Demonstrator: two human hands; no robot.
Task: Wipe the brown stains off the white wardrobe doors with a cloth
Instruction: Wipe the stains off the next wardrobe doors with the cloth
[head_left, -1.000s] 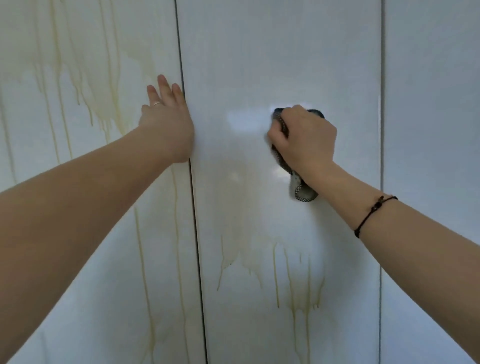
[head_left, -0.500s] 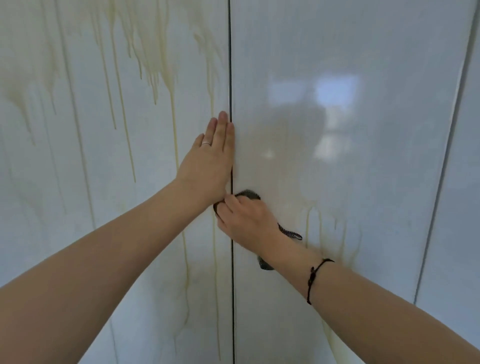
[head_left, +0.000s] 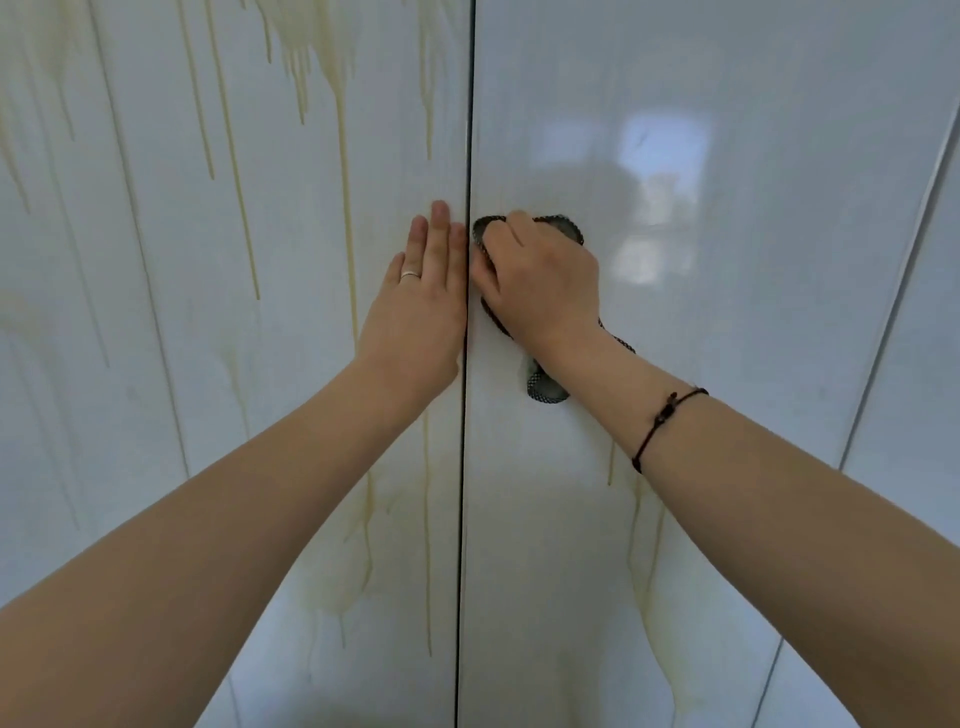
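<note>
- The cloth (head_left: 545, 387), dark with a net-like weave, sits at the centre of the frame. It is pressed flat against the white centre door (head_left: 727, 364), just right of the seam (head_left: 464, 519) between two doors.
- The right hand (head_left: 545, 280) is bunched over it, fingers curled round the fabric and holding it tight. A scalloped edge peeks out above the knuckles and a loose tail hangs below the wrist.
- A thin black cord bracelet (head_left: 665, 421) circles that forearm, lower right of the hand.
- Just across the seam, the left hand (head_left: 421, 306) lies flat on the left-side door (head_left: 130, 389). Its fingers are straight and together, holding nothing, with the fingertips pointing up.
- There is a slim silver ring (head_left: 410, 274) on one of those fingers.
- The two hands are almost touching, with only the dark seam between them.
- The brown stains (head_left: 311, 67) are thick at the upper left of the frame, with long drips running down the left-side door.
- Paler streaks (head_left: 366, 545) continue under the left forearm, towards the lower middle.
- On the centre door, faint runs (head_left: 647, 561) show beneath the right forearm. The glossy stretch above the cloth shows a bright window reflection (head_left: 660, 156).
- A third door (head_left: 924, 389) edges in at the far right of the frame.
</note>
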